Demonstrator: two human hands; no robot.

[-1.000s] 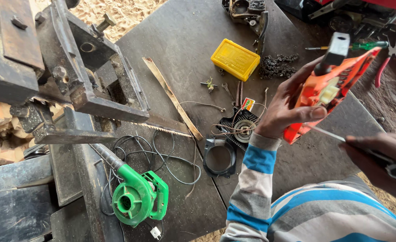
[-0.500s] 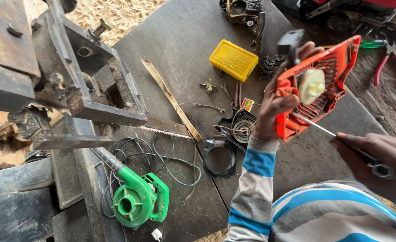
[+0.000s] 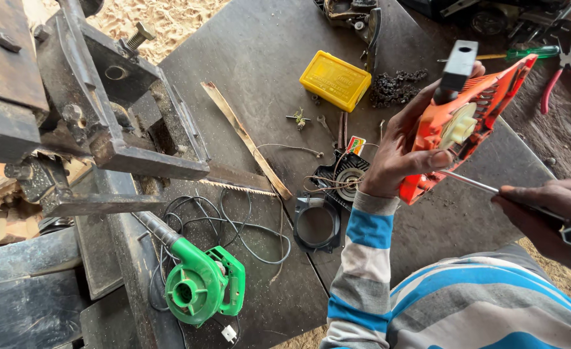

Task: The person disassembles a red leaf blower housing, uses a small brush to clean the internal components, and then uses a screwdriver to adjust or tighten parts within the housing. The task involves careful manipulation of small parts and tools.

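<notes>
My left hand (image 3: 398, 145) grips an orange plastic starter cover (image 3: 492, 97) and holds it above the dark metal table (image 3: 259, 52). The cover's inner side faces me, showing a white pulley (image 3: 458, 126); a black pull handle (image 3: 458, 63) sticks up at its top. My right hand (image 3: 547, 210) is closed around the handle of a screwdriver (image 3: 469, 183). The thin metal shaft points left, and its tip touches the cover's lower edge near my left thumb.
On the table lie a yellow box (image 3: 335, 80), a saw chain (image 3: 395, 87), a wooden strip (image 3: 247, 139), a round black part with cord (image 3: 347, 174) and a black ring (image 3: 316, 223). A green blower (image 3: 201, 284) with cable lies at the front, and red pliers (image 3: 566, 77) at the right. A heavy metal frame (image 3: 104, 116) stands to the left.
My left hand turned the orange cover so its inner side faces me. My right hand moved the screwdriver tip to the cover's lower edge.
</notes>
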